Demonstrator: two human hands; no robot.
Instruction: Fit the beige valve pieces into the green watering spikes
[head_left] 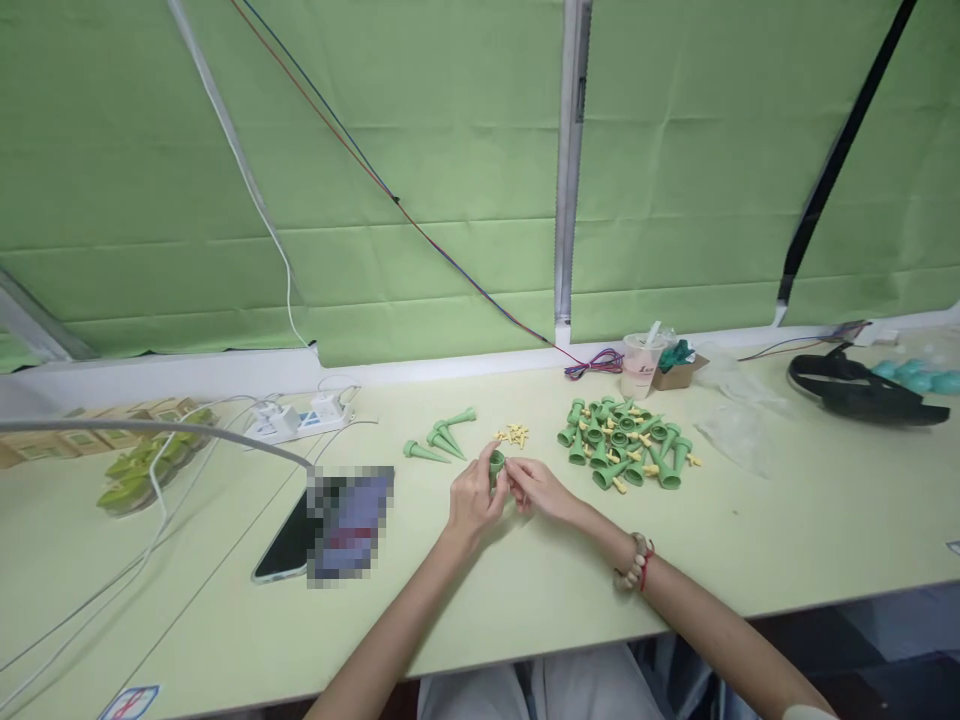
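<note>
My left hand (474,497) is closed around a small green plastic cone piece (496,464), held just above the pale green table (525,590). My right hand (534,487) meets it from the right, fingers pinched at the piece; what they pinch is too small to make out. Just beyond the hands lies a little heap of small yellow parts (513,435). To their left lie a few loose green cones (442,438). A large pile of green cones with yellow parts fitted (624,447) sits to the right of the hands.
A phone (289,545) lies left of the hands, with a power strip (300,421) and white cables behind it. A plastic cup (642,366) and small box stand at the back. A black strap (862,385), clear plastic bags and green packets (146,470) sit at the sides.
</note>
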